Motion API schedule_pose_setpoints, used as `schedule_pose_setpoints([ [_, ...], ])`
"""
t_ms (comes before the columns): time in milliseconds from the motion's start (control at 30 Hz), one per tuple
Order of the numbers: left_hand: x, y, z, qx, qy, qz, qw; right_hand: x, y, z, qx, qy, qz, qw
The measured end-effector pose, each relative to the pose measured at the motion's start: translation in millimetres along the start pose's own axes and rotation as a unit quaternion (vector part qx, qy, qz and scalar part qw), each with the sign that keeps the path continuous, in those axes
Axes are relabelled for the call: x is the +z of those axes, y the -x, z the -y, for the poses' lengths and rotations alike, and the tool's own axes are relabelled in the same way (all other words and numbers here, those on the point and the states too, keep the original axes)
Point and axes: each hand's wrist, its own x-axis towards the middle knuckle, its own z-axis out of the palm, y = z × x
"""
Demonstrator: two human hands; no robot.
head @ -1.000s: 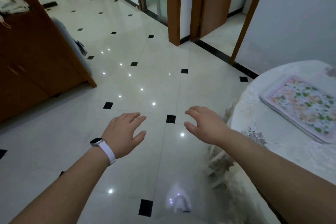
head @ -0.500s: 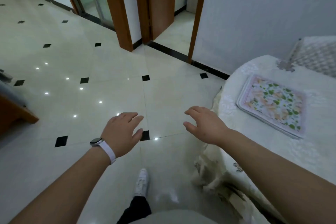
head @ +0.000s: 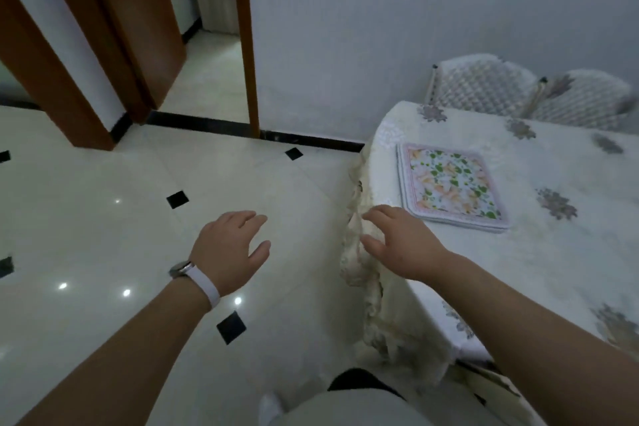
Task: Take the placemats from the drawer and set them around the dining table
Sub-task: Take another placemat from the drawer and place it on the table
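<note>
Head view: placemats (head: pixel 451 183) prob. just beyond right hand (head: pixel 401 240)

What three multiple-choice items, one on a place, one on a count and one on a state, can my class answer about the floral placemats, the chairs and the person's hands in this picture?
1. Where do the floral placemats lie?
A. on the floor
B. on the dining table near its edge
C. on a chair seat

2. How many covered chairs show behind the table?
A. one
B. two
C. four

3. What state are the hands in?
A. both open and holding nothing
B. the right one gripping the mats
C. the left one holding a mat

Key:
1 B, the stack rests on the white tablecloth close to the near rim.
2 B, one chair and a second chair stand side by side by the wall.
3 A, the left hand hovers over the floor and the right hand is spread short of the mats, fingers apart.
</note>
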Motion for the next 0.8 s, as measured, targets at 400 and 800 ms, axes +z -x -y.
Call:
schedule_pose_setpoints([
  [400, 48, -160, -42, 0.168, 0.062, 0.044, 0.983, 11, -39, -76, 0.179, -0.057, -0.019, 0.982],
  [800, 89, -326, -80, 0.287, 0.041, 0.143, 0.946, 22, -133, -170, 0.269, -0.154, -0.025, 0.95],
])
